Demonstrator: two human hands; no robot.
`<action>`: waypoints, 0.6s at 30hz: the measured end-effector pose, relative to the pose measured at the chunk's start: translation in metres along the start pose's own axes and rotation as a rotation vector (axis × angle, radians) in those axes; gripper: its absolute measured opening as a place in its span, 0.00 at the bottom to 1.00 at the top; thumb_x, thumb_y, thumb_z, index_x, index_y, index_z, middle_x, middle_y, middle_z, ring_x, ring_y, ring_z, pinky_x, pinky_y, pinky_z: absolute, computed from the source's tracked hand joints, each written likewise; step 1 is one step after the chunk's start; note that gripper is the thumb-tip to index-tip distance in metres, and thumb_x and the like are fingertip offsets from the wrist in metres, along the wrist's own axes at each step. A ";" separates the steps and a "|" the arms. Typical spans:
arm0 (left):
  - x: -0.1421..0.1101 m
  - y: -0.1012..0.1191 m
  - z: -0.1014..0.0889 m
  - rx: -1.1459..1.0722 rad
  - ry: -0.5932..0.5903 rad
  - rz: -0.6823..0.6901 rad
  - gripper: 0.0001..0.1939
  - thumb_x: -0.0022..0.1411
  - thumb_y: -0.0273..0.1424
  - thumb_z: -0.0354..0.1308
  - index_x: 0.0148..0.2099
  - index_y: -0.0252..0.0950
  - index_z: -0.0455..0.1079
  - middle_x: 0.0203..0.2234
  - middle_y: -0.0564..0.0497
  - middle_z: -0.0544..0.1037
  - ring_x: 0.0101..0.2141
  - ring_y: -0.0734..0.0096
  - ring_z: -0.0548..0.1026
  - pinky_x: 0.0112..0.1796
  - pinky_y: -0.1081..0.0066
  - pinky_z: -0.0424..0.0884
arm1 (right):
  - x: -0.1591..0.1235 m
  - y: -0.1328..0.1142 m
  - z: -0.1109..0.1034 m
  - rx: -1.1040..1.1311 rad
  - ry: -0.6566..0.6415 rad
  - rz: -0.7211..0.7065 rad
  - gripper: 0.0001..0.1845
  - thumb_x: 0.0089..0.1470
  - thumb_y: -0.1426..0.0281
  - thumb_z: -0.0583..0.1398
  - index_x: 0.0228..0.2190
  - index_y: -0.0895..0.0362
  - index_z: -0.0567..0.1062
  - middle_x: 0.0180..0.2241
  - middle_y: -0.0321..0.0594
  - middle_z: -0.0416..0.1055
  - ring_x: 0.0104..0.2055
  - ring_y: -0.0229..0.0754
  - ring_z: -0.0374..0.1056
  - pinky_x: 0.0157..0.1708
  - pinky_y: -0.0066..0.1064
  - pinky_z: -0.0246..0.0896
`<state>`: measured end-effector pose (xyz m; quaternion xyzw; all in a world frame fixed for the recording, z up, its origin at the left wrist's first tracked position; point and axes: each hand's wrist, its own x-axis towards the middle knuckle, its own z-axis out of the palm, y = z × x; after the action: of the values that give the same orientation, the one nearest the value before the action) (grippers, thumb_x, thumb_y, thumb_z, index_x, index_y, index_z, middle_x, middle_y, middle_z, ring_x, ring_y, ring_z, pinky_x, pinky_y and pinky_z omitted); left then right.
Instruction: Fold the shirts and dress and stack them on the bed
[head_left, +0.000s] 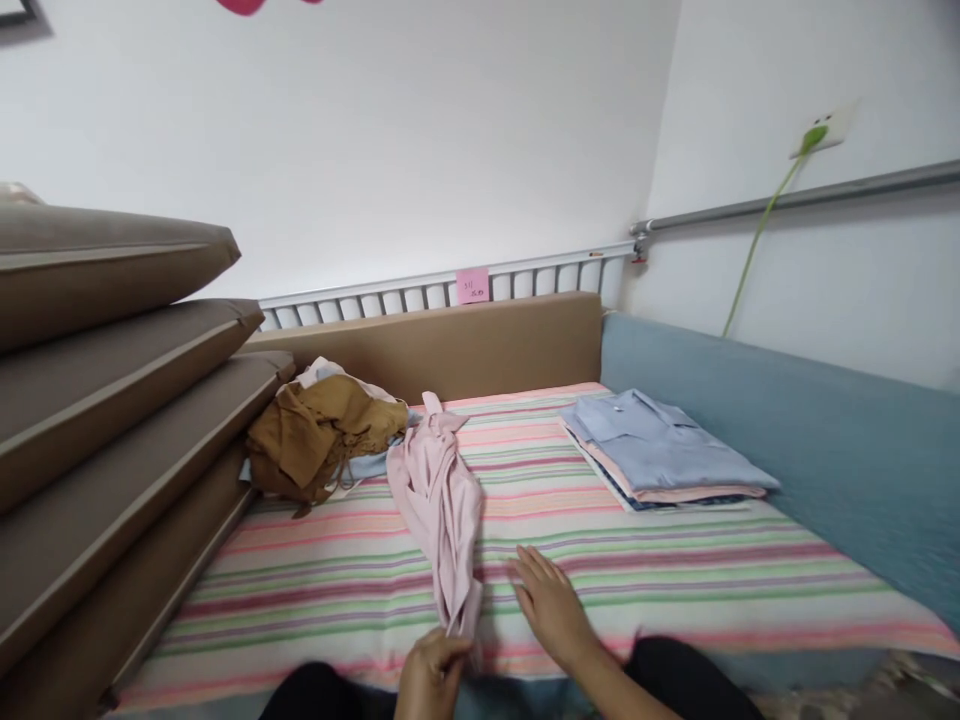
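Left hand: bottom centre of the frame, the person's left hand (431, 670) has its fingers closed on the lower end of a long, bunched garment of dusty-pink cloth (446, 490).
Right hand: just right of that, the right hand (551, 605) is spread flat, palm down, holding nothing; from where I stand I cannot tell whether it touches the striped pink, green and white bedcover (525, 470).
Pink garment: in the middle of the frame, lying lengthwise on the bedcover, its upper end beside the crumpled heap.
Folded already: centre right, a neat, flat pile of clothes (660, 450), pale-blue cloth on top.
Left unfolded: the pink garment in hand, and at centre left a crumpled heap topped by a mustard-brown cloth garment (322, 435). I'd judge the work well begun, perhaps about half through.
Count, pile: one, showing at least four layers by its edges: pale blue, pink, dark blue, white.
Count, heap: one, with at least three pieces by colour, brown, light blue and pale; overlaps hide the exact number.
Count, pink garment: one.
Count, cushions: at least three thick grey-brown cushions (120, 340), stacked at the left edge.
Count, notes: one square pink paper note (472, 286), upper centre, on the white radiator (392, 303).
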<state>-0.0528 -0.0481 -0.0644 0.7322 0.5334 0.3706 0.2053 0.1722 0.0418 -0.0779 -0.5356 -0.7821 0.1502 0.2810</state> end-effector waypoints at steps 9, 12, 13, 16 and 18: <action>0.003 0.118 0.001 -0.090 -0.120 0.169 0.18 0.57 0.19 0.46 0.44 0.38 0.71 0.32 0.46 0.73 0.35 0.69 0.72 0.36 0.71 0.69 | -0.064 -0.093 -0.044 1.533 -0.165 0.600 0.31 0.50 0.44 0.51 0.39 0.56 0.76 0.38 0.45 0.75 0.46 0.50 0.69 0.43 0.40 0.63; -0.008 0.129 0.007 -0.150 -0.300 0.237 0.20 0.56 0.19 0.48 0.49 0.38 0.69 0.36 0.45 0.74 0.38 0.69 0.72 0.39 0.70 0.69 | -0.074 -0.098 -0.060 1.584 -0.179 0.728 0.19 0.42 0.55 0.64 0.32 0.57 0.76 0.29 0.40 0.76 0.35 0.44 0.72 0.36 0.32 0.64; -0.010 0.131 0.005 -0.181 -0.364 0.260 0.21 0.55 0.20 0.51 0.51 0.39 0.67 0.38 0.46 0.74 0.39 0.69 0.72 0.41 0.70 0.68 | -0.076 -0.094 -0.062 1.556 -0.148 0.754 0.16 0.39 0.60 0.67 0.30 0.57 0.76 0.27 0.38 0.76 0.32 0.43 0.72 0.34 0.30 0.64; -0.002 0.127 -0.009 -0.240 -0.426 0.254 0.22 0.56 0.25 0.55 0.53 0.42 0.65 0.44 0.48 0.75 0.43 0.70 0.71 0.47 0.69 0.66 | -0.077 -0.078 -0.067 1.510 -0.087 0.759 0.15 0.36 0.67 0.67 0.31 0.58 0.76 0.26 0.38 0.76 0.29 0.42 0.72 0.33 0.30 0.64; 0.015 0.114 -0.019 -0.161 -0.355 0.222 0.18 0.60 0.26 0.50 0.52 0.42 0.67 0.44 0.48 0.75 0.44 0.70 0.71 0.48 0.68 0.66 | -0.077 -0.071 -0.071 1.525 -0.109 0.715 0.17 0.39 0.66 0.66 0.34 0.59 0.76 0.28 0.40 0.77 0.32 0.44 0.73 0.38 0.34 0.64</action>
<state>0.0067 -0.0753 0.0321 0.8215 0.3736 0.2975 0.3115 0.1822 -0.0613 -0.0050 -0.4066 -0.2626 0.7426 0.4629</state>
